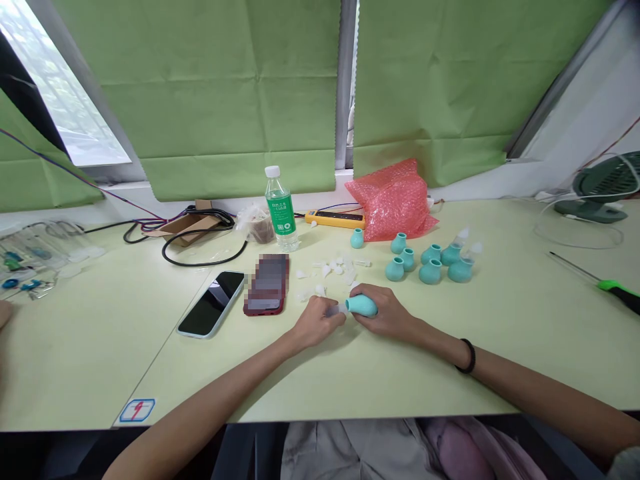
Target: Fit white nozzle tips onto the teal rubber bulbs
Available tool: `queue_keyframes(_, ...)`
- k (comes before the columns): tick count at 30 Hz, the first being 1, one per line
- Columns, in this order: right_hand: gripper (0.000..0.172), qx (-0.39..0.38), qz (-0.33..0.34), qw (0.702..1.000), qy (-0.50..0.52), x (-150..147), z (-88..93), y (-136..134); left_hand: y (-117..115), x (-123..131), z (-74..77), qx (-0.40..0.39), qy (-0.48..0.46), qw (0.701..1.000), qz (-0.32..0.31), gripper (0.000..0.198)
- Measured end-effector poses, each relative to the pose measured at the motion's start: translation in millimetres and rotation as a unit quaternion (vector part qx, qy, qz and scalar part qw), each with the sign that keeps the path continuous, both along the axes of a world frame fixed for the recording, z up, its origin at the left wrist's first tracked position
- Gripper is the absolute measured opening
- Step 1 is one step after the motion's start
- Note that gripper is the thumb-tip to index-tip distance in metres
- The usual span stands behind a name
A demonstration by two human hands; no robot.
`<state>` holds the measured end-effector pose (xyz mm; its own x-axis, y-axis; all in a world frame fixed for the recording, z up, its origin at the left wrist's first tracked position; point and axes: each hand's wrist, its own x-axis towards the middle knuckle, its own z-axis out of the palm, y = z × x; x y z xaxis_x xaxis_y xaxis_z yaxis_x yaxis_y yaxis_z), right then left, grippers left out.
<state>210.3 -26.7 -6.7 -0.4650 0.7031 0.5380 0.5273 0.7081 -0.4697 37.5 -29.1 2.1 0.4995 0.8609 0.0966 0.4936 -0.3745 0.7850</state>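
Observation:
My right hand (384, 312) is closed around a turquoise rubber bulb (362, 305), its mouth facing left. Pinched in my left hand (316, 323) is a translucent plastic nozzle (336, 310), lying right at the bulb's opening; whether it sits inside the mouth I cannot tell. Just beyond my hands lie several small white and clear plastic pieces (339, 268). To the right behind them stand several more turquoise bulbs (431, 271) with open mouths. Two at the far right of that group carry clear tips (463, 235).
Left of my hands lie a red-cased phone (267, 285) and a pale-cased phone (213, 305). Behind are a water bottle (282, 212), a yellow power strip (335, 219), pink bubble wrap (393, 201) and black cable (173, 257). A screwdriver (605, 284) lies right; another person's hand (5, 312) shows left.

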Motion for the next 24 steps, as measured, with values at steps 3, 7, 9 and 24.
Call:
queue_keyframes(3,0.025,0.002,-0.002,1.000,-0.007,-0.5,0.2,-0.3,-0.4,-0.9,1.7,-0.024,-0.028,0.999,-0.006,0.021)
queue_keyframes(7,0.024,0.003,-0.003,1.000,-0.010,-0.9,1.9,-1.0,-0.3,-2.5,2.4,-0.058,-0.070,0.996,-0.024,0.018)
queue_keyframes(9,0.024,0.002,-0.003,1.000,-0.009,-0.5,2.4,-0.9,0.0,-2.8,2.5,-0.085,-0.097,0.991,-0.031,0.019)
queue_keyframes(24,0.013,-0.023,-0.041,0.999,0.018,1.6,6.4,0.7,6.2,2.6,2.6,-0.239,-0.242,0.940,-0.025,0.034)
